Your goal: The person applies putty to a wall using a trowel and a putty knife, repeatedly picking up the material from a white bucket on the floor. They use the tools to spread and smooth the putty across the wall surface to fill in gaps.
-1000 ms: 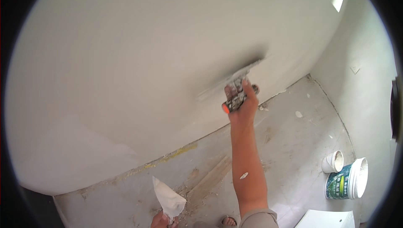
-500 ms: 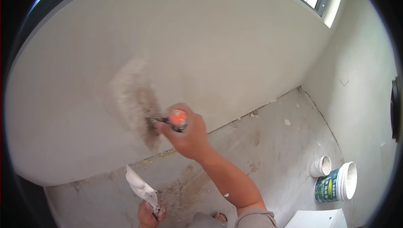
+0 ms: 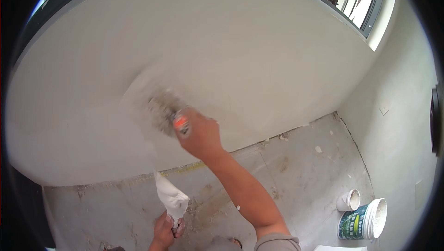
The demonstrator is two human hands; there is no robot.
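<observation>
My right hand [image 3: 201,133] is wrapped round the orange-ended handle of a plastering trowel [image 3: 164,110]. Its stained blade is smeared by motion and lies at the pale wall [image 3: 259,61], seemingly touching it. Low in the view, my left hand [image 3: 164,232] grips a putty knife [image 3: 175,222] by its handle. White putty [image 3: 171,195] covers this knife's blade, which points up toward the foot of the wall. The blade's own edges are mostly hidden under the putty.
A small white tub [image 3: 349,200] and a larger green-and-white bucket [image 3: 363,221], both lying tilted in view, are on the floor at right. The grey floor [image 3: 240,177] has splatters and dirt. A dark-framed window [image 3: 365,8] is at the upper right.
My right hand and the trowel have moved up and left along the wall, with the blade turned. My left hand has come slightly up and right with the putty knife. The view has shifted.
</observation>
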